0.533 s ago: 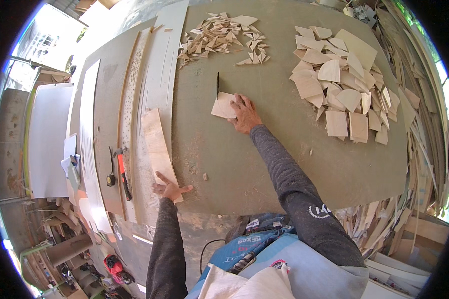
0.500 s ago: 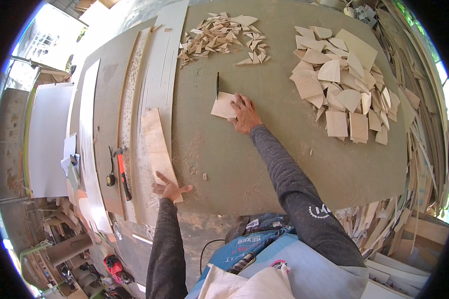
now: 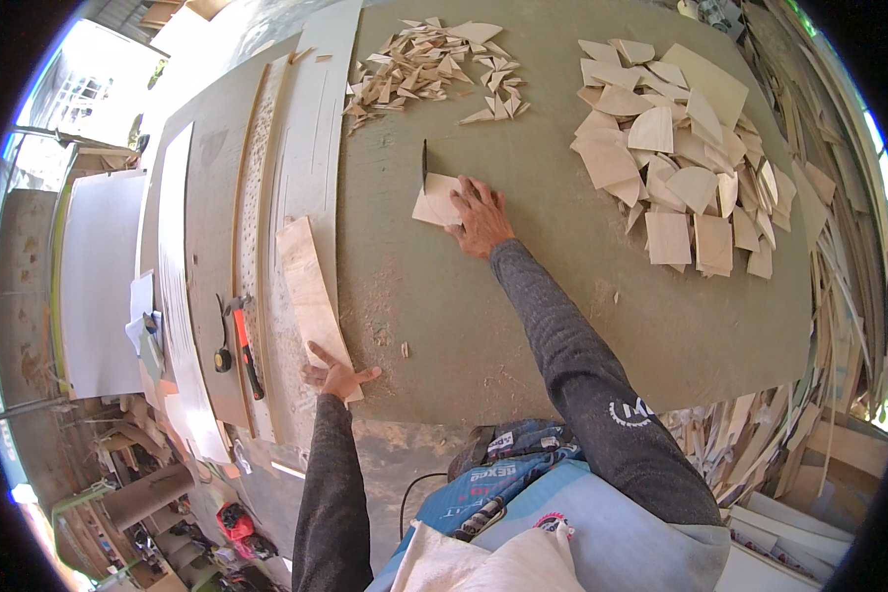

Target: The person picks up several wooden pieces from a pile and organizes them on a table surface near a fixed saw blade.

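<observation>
Here, a small plywood piece (image 3: 436,200) is being pressed flat against the saw blade (image 3: 424,164) in the middle of the green table (image 3: 523,326).
Right hand (image 3: 481,219) lies on the piece's right edge, fingers flat and spread, pushing down, not gripping. Left hand (image 3: 335,375) sits open, palm down, on the near end of a long plywood strip (image 3: 311,291) at the table's front edge, holding nothing. Small offcuts (image 3: 429,69) lie beyond the blade, larger cut pieces (image 3: 676,163) well to the right; a red-handled tool (image 3: 248,350) lies left. To do it well, I'd keep fingertips clear of the blade line, press evenly and feed slowly.
</observation>
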Motion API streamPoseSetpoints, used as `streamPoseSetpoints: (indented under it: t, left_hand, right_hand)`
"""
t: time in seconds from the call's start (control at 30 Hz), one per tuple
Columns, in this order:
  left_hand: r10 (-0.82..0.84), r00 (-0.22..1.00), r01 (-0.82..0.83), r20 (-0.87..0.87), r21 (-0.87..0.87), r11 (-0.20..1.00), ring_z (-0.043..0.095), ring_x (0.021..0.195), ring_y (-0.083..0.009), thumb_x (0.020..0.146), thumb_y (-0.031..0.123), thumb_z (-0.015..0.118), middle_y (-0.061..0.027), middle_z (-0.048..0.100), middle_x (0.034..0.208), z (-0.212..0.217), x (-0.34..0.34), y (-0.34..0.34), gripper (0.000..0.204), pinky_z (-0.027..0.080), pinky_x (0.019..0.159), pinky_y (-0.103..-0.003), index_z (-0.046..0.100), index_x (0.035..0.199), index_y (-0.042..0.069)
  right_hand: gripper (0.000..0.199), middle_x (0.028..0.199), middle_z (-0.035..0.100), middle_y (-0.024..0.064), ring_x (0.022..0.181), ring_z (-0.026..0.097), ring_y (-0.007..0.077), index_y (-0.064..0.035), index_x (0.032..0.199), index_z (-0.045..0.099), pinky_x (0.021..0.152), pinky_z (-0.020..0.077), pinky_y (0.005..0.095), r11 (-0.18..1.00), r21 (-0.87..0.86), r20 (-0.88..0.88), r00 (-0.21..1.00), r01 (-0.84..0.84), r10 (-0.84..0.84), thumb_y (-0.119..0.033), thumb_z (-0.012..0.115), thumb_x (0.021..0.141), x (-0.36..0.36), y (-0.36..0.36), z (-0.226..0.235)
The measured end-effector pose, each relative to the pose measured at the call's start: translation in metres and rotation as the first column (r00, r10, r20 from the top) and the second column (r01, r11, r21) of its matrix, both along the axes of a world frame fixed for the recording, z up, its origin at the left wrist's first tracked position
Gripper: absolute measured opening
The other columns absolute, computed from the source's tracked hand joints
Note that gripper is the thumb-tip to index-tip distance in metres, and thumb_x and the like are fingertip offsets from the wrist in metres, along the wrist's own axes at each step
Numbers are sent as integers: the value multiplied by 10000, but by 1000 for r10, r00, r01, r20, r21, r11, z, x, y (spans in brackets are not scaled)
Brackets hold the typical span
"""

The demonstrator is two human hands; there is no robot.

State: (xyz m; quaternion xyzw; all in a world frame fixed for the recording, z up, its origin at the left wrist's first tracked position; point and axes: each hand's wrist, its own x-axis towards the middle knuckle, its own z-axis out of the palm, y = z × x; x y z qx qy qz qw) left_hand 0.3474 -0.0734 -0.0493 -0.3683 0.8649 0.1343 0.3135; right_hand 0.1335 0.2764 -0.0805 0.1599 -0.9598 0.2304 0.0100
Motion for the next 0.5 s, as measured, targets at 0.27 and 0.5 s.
streamPoseSetpoints:
  t: [0.27, 0.5]
  left_hand:
    - [-48, 999, 48, -12, 1, 999, -213, 1329, -648, 499, 589, 917, -500, -274, 1390, -2, 3, -3, 1679, -42, 1062, -727, -455, 1359, 146]
    - [-48, 999, 48, -8, 1, 999, -196, 1324, -660, 503, 601, 911, -502, -271, 1387, 1, 3, -1, 1673, -32, 1057, -735, -443, 1369, 136]
  right_hand:
    - [668, 1535, 304, 149, 1417, 230, 319, -66, 1401, 460, 1092, 239, 647, 1000, 29, 55, 998, 12, -14, -356, 688, 844, -12, -1, 5]
    - [666, 1533, 353, 122, 1423, 234, 273, -75, 1372, 508, 1084, 246, 602, 998, 4, 52, 997, 62, -62, -340, 731, 803, -24, 0, 13]
